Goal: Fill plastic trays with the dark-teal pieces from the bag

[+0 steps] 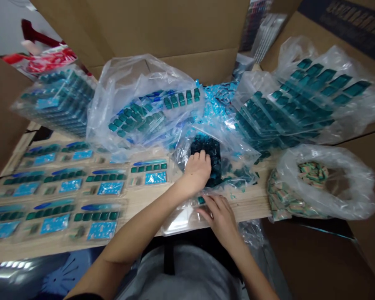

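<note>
My left hand [197,171] reaches into an open clear plastic bag [234,146] and rests, fingers curled down, on a pile of small dark teal press-on nail pieces [211,148]. What its fingers hold is hidden. My right hand [220,214] lies just below it at the table's front edge. Its fingers are spread flat on a clear plastic blister tray [178,221], beside one teal piece [201,200].
Several filled nail trays with blue cards [101,185] lie in rows on the wooden table [253,200] at left. Bags of teal trays [143,112] [303,100] [59,100] stand behind. A bag of small packets [300,187] sits at right. Cardboard boxes [175,29] surround the table.
</note>
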### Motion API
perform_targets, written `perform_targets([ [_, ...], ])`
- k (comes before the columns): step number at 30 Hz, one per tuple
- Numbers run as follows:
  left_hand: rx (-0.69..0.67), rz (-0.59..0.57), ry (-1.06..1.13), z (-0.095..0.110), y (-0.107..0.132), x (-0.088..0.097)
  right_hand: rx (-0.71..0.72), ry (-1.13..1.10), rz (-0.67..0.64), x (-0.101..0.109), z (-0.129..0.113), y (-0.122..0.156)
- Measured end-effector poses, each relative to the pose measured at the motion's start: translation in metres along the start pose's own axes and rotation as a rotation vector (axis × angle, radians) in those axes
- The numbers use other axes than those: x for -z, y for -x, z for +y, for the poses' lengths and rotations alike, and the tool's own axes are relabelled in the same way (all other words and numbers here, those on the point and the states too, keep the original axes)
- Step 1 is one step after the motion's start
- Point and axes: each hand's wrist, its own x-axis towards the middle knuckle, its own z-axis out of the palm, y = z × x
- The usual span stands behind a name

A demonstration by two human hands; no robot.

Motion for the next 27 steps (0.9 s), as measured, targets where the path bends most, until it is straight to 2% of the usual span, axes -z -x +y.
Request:
perform_targets([
  [5, 0.07, -0.059, -0.03, 0.002, -0.005, -0.003, -0.1, -0.162, 0.115, 0.016, -0.005, 0.008],
  [10, -0.014, -0.068, 0.039, -0.013, -0.012, -0.002, -0.276, -0.528, 0.203, 0.034, -0.021, 0.004],
  [15, -0.12, -0.02, 0.187, -0.035, 0.002, 0.022, -0.655, -1.128, 0.234, 0.045, -0.035, -0.013],
  [18, -0.19, 0.037, 0.455, -0.042, 0.022, 0.038, -0.786, -1.539, 0.323, 0.044, -0.035, -0.037],
  [21, -0.317, 0.038, 0.763, -0.042, 0.04, 0.042, -0.83, -1.834, 0.254, 0.038, -0.032, -0.066],
  [24, -0.379, 0.098, 0.765, -0.039, 0.049, 0.037, -0.828, -1.941, 0.122, 0.03, -0.031, -0.086],
  [27, -0.404, 0.171, 0.733, -0.041, 0.051, 0.03, -0.851, -1.936, 0.114, 0.024, -0.032, -0.091],
])
